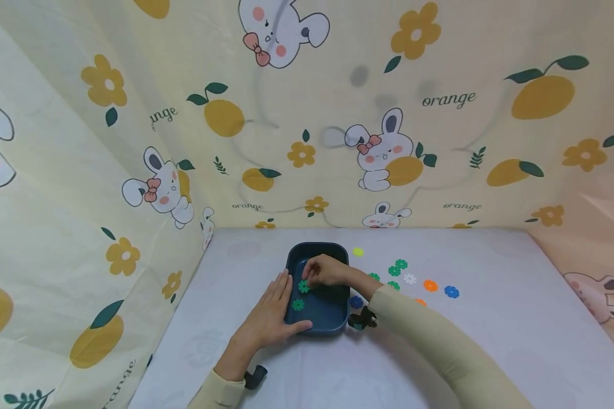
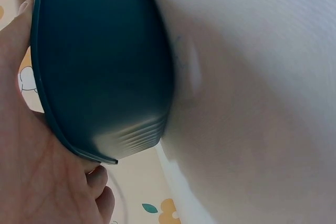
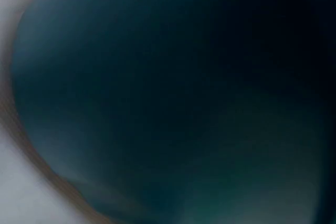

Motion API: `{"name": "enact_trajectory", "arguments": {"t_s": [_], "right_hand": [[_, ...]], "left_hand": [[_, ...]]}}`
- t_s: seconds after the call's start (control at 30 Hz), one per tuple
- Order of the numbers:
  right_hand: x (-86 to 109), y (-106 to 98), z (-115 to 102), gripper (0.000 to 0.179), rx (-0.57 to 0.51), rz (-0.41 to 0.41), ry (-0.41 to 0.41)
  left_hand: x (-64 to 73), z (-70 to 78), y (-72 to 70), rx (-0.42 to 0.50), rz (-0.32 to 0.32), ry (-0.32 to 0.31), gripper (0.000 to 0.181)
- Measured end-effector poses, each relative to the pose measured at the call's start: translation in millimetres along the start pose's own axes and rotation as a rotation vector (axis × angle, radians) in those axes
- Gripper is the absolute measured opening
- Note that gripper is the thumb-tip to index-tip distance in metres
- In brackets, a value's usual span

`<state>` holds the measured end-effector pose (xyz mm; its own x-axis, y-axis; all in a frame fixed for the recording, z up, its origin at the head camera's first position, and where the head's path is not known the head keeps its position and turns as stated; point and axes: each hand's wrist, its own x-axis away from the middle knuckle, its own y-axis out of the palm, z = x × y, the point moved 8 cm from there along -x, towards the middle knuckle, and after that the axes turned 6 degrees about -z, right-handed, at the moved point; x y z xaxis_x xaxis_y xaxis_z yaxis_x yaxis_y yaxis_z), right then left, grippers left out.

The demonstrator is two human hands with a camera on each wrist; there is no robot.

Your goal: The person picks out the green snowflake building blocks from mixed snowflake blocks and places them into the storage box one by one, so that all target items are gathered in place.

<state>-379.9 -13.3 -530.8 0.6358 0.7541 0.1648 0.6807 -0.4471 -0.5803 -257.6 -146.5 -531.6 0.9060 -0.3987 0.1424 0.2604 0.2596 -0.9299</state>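
A dark blue rectangular bin (image 1: 319, 325) stands on the table. My left hand (image 1: 266, 318) lies along its left side, fingers straight against the rim and thumb across the front left corner. In the left wrist view the palm of the left hand (image 2: 42, 166) is close to the bin's wall (image 2: 105, 66). Reaching in over the right rim, my right hand (image 1: 327, 270) has its fingers bent and pinches a green flower-shaped disc (image 1: 304, 286) at the fingertips. Another green disc (image 1: 298, 305) lies on the bin's floor. The right wrist view shows mostly dark, blurred bin wall (image 3: 131, 103).
Right of the bin lie several flower-shaped discs: green ones (image 1: 394, 271), a white one (image 1: 410, 279), orange ones (image 1: 430, 285), a blue one (image 1: 452, 291) and another blue one (image 1: 356, 301) by the forearm. A yellow disc (image 1: 358, 251) lies near the back. Printed cloth (image 1: 337, 170) walls surround the table.
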Motion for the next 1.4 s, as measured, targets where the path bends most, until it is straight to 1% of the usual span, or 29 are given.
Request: {"name": "enact_trajectory", "arguments": {"t_s": [0.23, 0.43, 0.6, 0.8, 1.0, 1.13, 1.23, 1.4], "right_hand": [[-6.6, 8, 4, 0.010, 0.038, -0.035, 0.014], [-7.8, 8, 1, 0.012, 0.065, -0.038, 0.004], [-7.6, 10, 0, 0.014, 0.059, -0.052, 0.002], [-6.8, 13, -2, 0.016, 0.047, -0.082, -0.036], [-5.3, 12, -3, 0.017, 0.046, -0.073, -0.040], [-1.8, 7, -5, 0.017, 0.059, -0.052, -0.034], [4.0, -3, -8, 0.016, 0.068, -0.020, -0.056], [24.6, -26, -13, 0.017, 0.047, 0.044, -0.088]], "left_hand": [[-1.2, -0.7, 1.8, -0.004, -0.002, -0.003, 0.124], [-1.0, -1.0, 1.1, 0.000, -0.002, -0.002, 0.124], [-1.4, -1.3, 1.5, -0.008, -0.010, -0.006, 0.125], [-1.8, -0.3, 0.9, 0.000, 0.003, 0.013, 0.123], [-0.6, 1.5, -0.9, 0.007, 0.012, 0.017, 0.122], [-0.6, 2.3, -1.9, 0.017, 0.018, 0.021, 0.122], [-0.4, 2.2, -1.7, 0.011, 0.014, 0.021, 0.122], [0.6, 1.8, -1.0, 0.007, 0.008, 0.015, 0.123]]}}
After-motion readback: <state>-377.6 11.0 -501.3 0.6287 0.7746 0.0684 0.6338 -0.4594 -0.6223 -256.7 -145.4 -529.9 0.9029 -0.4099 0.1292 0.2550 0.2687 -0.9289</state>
